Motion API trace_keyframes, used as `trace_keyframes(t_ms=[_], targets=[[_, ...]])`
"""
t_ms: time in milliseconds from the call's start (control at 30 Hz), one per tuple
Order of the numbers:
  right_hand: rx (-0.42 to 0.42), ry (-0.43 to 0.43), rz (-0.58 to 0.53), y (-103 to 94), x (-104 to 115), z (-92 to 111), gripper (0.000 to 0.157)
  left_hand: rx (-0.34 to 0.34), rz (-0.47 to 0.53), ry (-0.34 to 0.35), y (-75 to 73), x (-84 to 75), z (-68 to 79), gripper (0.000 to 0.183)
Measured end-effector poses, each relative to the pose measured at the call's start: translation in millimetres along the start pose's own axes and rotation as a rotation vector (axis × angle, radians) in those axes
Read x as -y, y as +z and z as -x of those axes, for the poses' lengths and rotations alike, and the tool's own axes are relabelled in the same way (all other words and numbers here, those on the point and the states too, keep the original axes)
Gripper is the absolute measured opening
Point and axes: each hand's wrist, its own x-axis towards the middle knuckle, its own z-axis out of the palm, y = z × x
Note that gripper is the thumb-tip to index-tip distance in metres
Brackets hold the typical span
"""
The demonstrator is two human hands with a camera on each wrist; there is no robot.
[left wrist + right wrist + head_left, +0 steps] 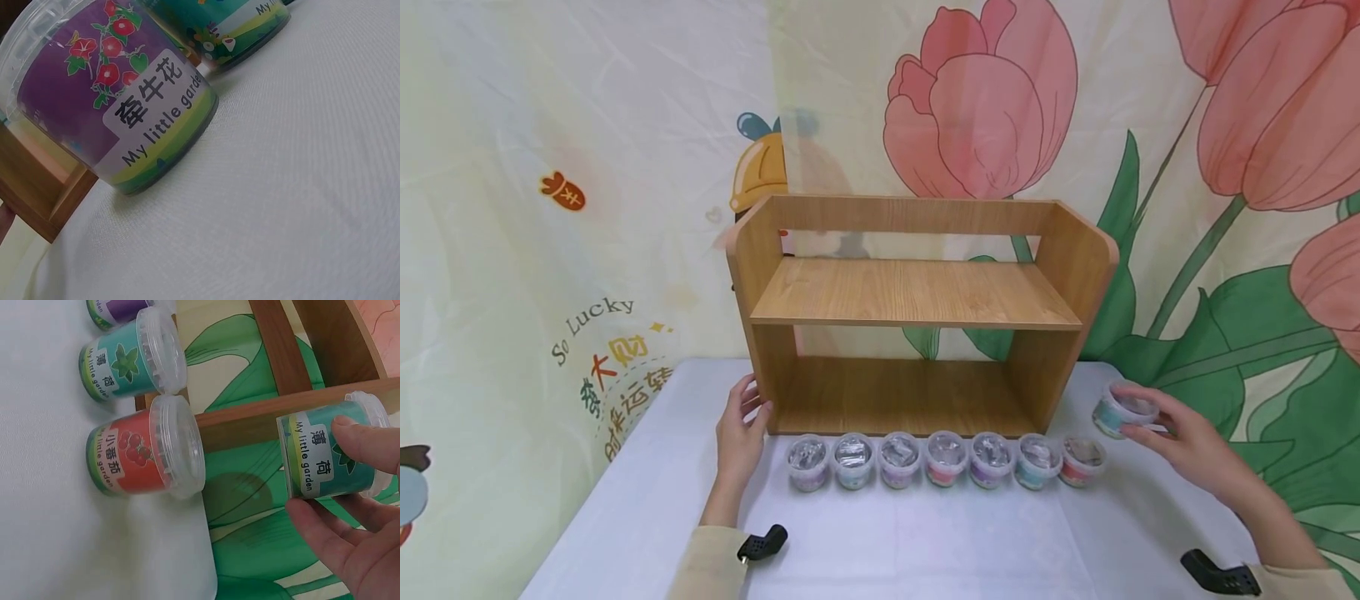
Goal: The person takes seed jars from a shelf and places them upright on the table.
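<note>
My right hand [1187,437] holds a teal-labelled lidded plastic cup [328,450] between thumb and fingers, off to the right of the wooden shelf [917,292]. Its label reads "My little garden" and shows a green leaf. My left hand [741,437] touches the lower left side of the shelf with its fingers. In front of the shelf, several similar cups stand in a row, from a purple-labelled cup [119,94] at the left end to a red-labelled cup [147,450] with tomatoes pictured at the right end. Beside the red one stands another teal cup [125,362].
A white cloth covers the table [910,542]. The shelf has two tiers, an upper board [917,292] and a lower board [910,396], with nothing on either. Behind it hangs a backdrop [625,167] printed with large tulips.
</note>
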Motion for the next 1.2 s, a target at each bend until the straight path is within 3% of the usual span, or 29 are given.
trace_keyframes(t_ms=[133, 700, 967, 1200], targets=[[-0.003, -0.017, -0.017, -1.5, -5, 3, 0.05, 0.001, 0.005, -0.002, -0.1, -0.1, 0.1, 0.058], [0.041, 0.062, -0.046, -4.0, -19, 16, 0.053, -0.002, -0.02, -0.016, -4.6, -1.0, 2.8, 0.059], [0.028, 0.09, 0.0, -6.1, -33, 21, 0.054, 0.014, -0.02, -0.023, -2.9, -2.8, 2.1, 0.06], [0.046, 0.116, -0.029, -4.5, -47, 27, 0.053, 0.011, -0.025, -0.027, -0.8, -3.6, 1.3, 0.06]])
